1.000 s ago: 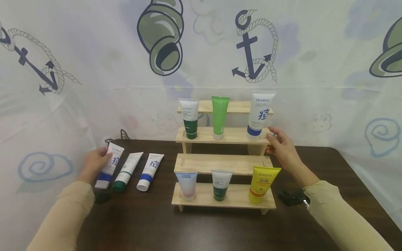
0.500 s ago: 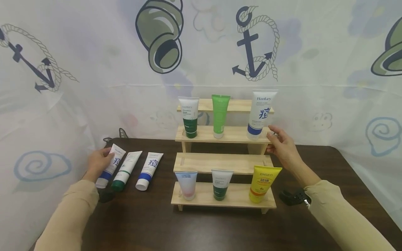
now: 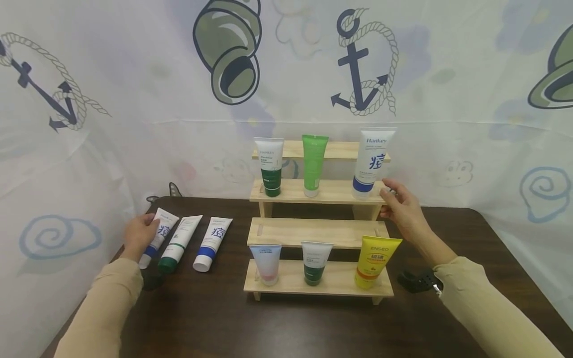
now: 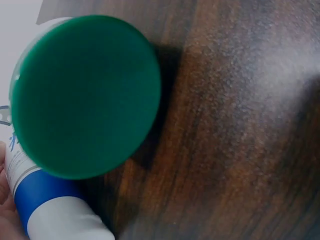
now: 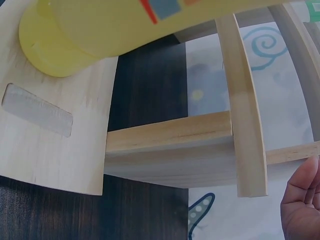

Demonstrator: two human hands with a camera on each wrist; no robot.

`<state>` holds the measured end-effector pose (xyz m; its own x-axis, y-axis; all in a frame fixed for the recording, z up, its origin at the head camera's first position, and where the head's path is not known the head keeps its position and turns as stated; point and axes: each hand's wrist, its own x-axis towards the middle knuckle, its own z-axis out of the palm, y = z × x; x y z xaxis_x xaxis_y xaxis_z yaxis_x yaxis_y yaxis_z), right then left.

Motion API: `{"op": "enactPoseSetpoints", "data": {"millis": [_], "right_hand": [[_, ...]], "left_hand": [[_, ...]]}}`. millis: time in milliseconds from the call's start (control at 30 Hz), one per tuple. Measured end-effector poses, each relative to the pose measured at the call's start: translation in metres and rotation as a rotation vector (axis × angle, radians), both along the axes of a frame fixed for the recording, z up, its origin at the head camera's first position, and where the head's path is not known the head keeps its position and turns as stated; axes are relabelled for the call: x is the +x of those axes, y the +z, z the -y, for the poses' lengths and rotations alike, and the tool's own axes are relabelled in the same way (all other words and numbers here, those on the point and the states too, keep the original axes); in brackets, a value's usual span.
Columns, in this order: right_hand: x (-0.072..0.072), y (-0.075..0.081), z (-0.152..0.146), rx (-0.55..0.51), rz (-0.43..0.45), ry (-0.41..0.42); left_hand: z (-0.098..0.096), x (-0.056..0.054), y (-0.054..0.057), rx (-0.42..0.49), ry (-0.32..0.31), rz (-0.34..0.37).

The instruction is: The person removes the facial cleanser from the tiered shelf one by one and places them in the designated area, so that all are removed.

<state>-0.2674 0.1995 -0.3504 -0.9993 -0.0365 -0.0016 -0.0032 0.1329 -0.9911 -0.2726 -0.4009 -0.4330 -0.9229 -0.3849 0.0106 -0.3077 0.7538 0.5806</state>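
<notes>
At the left of the table, my left hand [image 3: 140, 234] holds a white squeeze tube [image 3: 163, 226] with a blue band, gripping its upper part. In the left wrist view that tube's white cap [image 4: 70, 220] shows at lower left, behind the large green cap [image 4: 87, 97] of the neighbouring tube. My right hand [image 3: 400, 205] pinches the right end of a tier of the wooden stepped rack [image 3: 318, 233], beside a standing Hankey tube [image 3: 369, 161]. The right wrist view shows only part of this hand [image 5: 302, 200] by the rack; its exact contact is hard to see.
Two more tubes lie to the left: a green-capped tube [image 3: 180, 243] and a blue-banded tube [image 3: 214, 243]. On the rack stand a white-and-green tube [image 3: 270, 166], a green tube [image 3: 314, 164], a pale blue-pink tube [image 3: 267, 263], a small white-green tube [image 3: 315, 263] and a yellow tube [image 3: 375, 261].
My left hand and its tube have shifted slightly, and the tube's angle has changed a little. The camera view moved a bit. My right hand keeps its place at the rack.
</notes>
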Motion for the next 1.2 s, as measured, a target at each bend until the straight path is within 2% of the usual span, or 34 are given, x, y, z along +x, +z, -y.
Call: {"op": "enactPoseSetpoints", "data": {"millis": [300, 433, 900, 1200], "right_hand": [[-0.004, -0.004, 0.001, 0.024, 0.001, -0.007], [-0.004, -0.005, 0.001, 0.036, -0.011, -0.007], [-0.004, -0.005, 0.001, 0.016, -0.011, -0.018], [-0.004, -0.004, -0.001, 0.011, 0.0, -0.026]], "left_hand": [[-0.002, 0.007, -0.003, 0.078, 0.12, 0.032], [-0.001, 0.007, -0.006, 0.097, 0.153, 0.032], [0.006, 0.002, -0.011, 0.068, 0.154, 0.037], [0.0, 0.003, -0.004, 0.067, 0.16, 0.054]]}}
